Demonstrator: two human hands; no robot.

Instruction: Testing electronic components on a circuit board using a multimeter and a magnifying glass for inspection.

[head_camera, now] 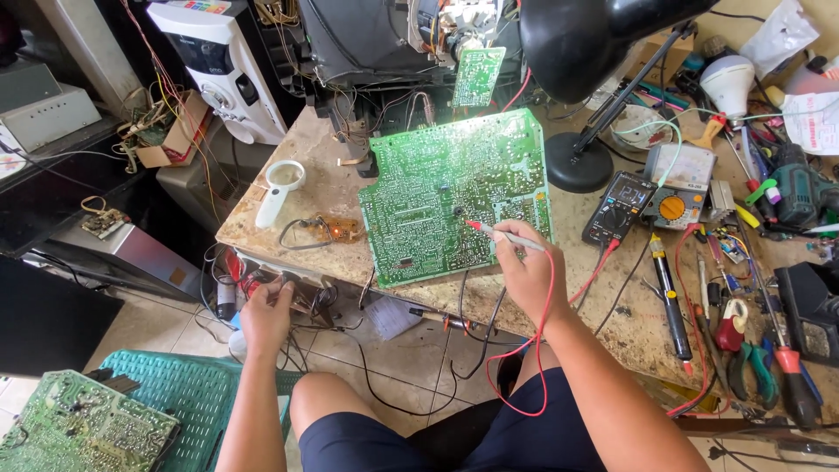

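A large green circuit board (437,188) lies solder side up on the worn workbench (612,323). My right hand (527,273) grips a red-tipped probe (502,234) whose tip touches the board near its lower right. The probe's red lead (546,350) loops down past my wrist. A black digital multimeter (619,208) sits just right of the board. My left hand (266,316) reaches below the bench's front left edge and touches a cluster of wires and small parts (306,293) hanging there; whether it grips one is unclear.
A black desk lamp (581,52) stands over the board. A white magnifier (278,190) lies at the left. Screwdrivers, pliers (752,367) and a soldering iron (671,293) crowd the right side. Another green board (79,428) rests on a teal basket on the floor.
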